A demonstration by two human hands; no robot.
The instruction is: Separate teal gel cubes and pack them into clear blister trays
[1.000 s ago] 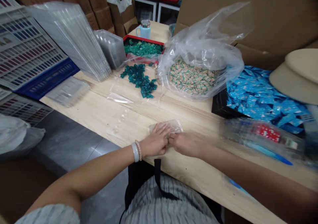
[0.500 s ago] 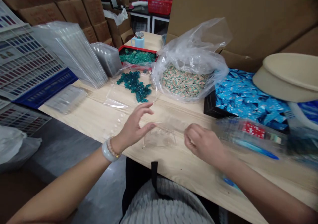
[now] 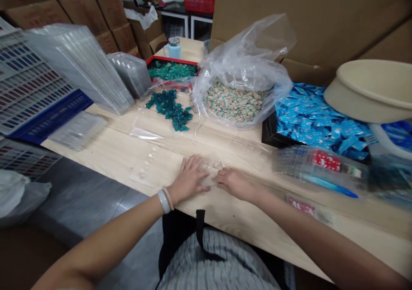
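Observation:
My left hand (image 3: 189,179) lies with spread fingers on a small clear plastic packet (image 3: 211,169) on the pale wooden table (image 3: 128,161). My right hand (image 3: 233,183) comes in from the other side, its fingertips against the packet's near edge. The hands nearly meet, and they hide part of the packet. Farther up the table, loose teal pieces (image 3: 169,110) lie on a clear plastic sheet (image 3: 146,129). A transparent bag of wrapped sweets (image 3: 234,103) stands beyond the hands.
A red tray of teal pieces (image 3: 172,70) and a blue mug (image 3: 172,49) stand at the far end. Stacked clear trays (image 3: 80,69) lean at the left, beside a blue-and-white crate (image 3: 38,84). Blue sachets in a black box (image 3: 317,125), a beige basin (image 3: 370,90) and a plastic bag (image 3: 320,170) lie right.
My hands, apart half a second ago with the packet lying between them, have come together on it. One second ago they were also together on it. The view has shifted slightly.

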